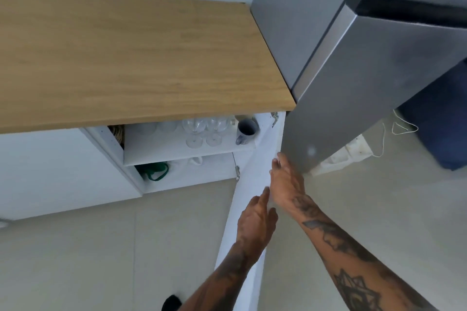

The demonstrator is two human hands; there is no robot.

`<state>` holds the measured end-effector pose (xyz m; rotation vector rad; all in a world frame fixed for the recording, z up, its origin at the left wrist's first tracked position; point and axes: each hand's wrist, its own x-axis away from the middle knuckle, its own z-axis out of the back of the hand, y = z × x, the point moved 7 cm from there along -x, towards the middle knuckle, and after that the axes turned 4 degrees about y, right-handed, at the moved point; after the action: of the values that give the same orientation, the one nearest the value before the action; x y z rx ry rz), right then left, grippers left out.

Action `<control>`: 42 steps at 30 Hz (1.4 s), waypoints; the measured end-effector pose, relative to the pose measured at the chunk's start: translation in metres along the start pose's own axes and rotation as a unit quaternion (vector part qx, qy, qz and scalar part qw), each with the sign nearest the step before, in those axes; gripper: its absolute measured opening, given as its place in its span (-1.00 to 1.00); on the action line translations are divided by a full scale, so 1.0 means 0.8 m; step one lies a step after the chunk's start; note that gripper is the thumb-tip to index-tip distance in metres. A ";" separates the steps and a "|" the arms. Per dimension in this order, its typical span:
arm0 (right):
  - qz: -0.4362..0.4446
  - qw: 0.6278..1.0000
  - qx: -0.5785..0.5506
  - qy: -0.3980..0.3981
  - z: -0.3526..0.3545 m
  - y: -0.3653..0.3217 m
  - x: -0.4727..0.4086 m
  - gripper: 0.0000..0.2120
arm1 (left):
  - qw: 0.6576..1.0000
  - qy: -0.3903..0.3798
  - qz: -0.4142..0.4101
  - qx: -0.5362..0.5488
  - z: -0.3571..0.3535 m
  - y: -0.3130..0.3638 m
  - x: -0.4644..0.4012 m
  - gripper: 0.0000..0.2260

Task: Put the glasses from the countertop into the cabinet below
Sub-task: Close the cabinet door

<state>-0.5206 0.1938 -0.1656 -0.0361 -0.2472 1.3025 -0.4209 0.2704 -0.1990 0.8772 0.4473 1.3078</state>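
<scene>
Clear stemmed glasses (pixel 202 129) stand on the upper shelf (pixel 177 151) of the white cabinet under the wooden countertop (pixel 131 58), beside a grey mug (pixel 246 130). The cabinet door (pixel 249 184) hangs open toward me, seen edge-on. My right hand (pixel 286 182) lies flat against the door's outer face near its upper edge, fingers extended. My left hand (pixel 255 219) hovers just left of the door's edge with fingers together and straight, holding nothing. No glasses show on the countertop.
A steel fridge (pixel 353 58) stands right of the counter, close to the open door. A green item (pixel 154 170) lies on the lower shelf and a woven basket (pixel 117 131) sits at the upper shelf's left. Pale tiled floor (pixel 101 247) lies below; a white cord (pixel 394 131) trails on it.
</scene>
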 end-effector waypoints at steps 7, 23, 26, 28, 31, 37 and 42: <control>0.102 0.994 0.043 0.010 0.001 -0.084 -0.015 -0.53 | 0.980 0.086 -0.017 -0.177 0.119 -0.068 -0.016 -0.60; 0.276 0.956 0.096 0.004 -0.016 -0.151 -0.107 -0.33 | 0.908 0.234 0.060 -0.343 0.231 -0.101 -0.113 -0.49; 0.292 0.952 0.092 -0.010 -0.017 -0.151 -0.119 -0.33 | 0.913 0.214 0.085 -0.337 0.227 -0.103 -0.123 -0.51; 0.298 0.951 0.084 -0.020 -0.019 -0.152 -0.122 -0.32 | 0.916 0.197 0.095 -0.335 0.224 -0.107 -0.126 -0.52; 0.300 0.952 0.056 -0.025 -0.015 -0.151 -0.121 -0.32 | 0.916 0.187 0.098 -0.341 0.230 -0.110 -0.132 -0.49; 0.319 0.943 -0.065 0.069 0.018 -0.146 -0.120 -0.53 | 0.919 0.166 0.068 -0.353 0.232 -0.116 -0.135 -0.46; 0.317 0.934 -0.089 0.139 0.045 -0.172 -0.156 -0.61 | 0.914 0.203 -0.003 -0.351 0.272 -0.114 -0.133 -0.46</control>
<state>-0.4274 0.0336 -0.1281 -0.4857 -0.1086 1.8917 -0.2290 0.1020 -0.1547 -0.0032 0.2592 1.5036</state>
